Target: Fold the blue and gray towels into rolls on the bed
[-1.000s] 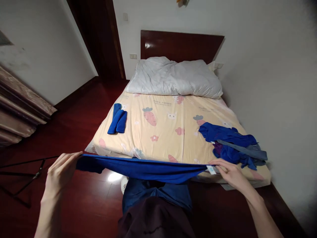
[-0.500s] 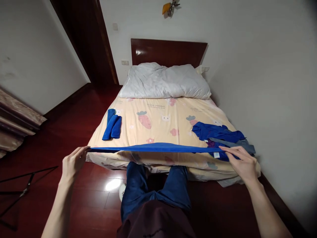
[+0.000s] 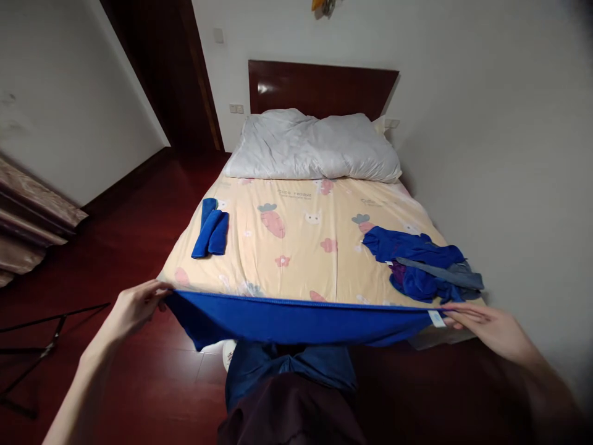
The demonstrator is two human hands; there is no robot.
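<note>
A blue towel (image 3: 296,321) is stretched taut between my two hands, in front of the bed's near edge and above my legs. My left hand (image 3: 143,301) pinches its left upper corner. With the fingertips of my right hand (image 3: 486,324) I grip the right upper corner, beside a small white tag (image 3: 436,318). The cloth's lower part hangs down, partly covering my knees. Several rolled blue towels (image 3: 210,232) lie together on the bed's left side. On the right, close to my right hand, is a crumpled pile of blue, grey and purple cloths (image 3: 417,259).
The bed (image 3: 296,247) wears a yellow sheet printed with carrots and rabbits. A folded white quilt (image 3: 315,148) lies against the dark headboard (image 3: 324,89). At the lower left stands a black metal stand (image 3: 55,334) on the red floor. A curtain (image 3: 32,216) hangs at the left.
Both hands have moved a little lower and farther apart. The towel, seen almost edge-on before, now hangs with its broad face showing. The view has tilted slightly down.
</note>
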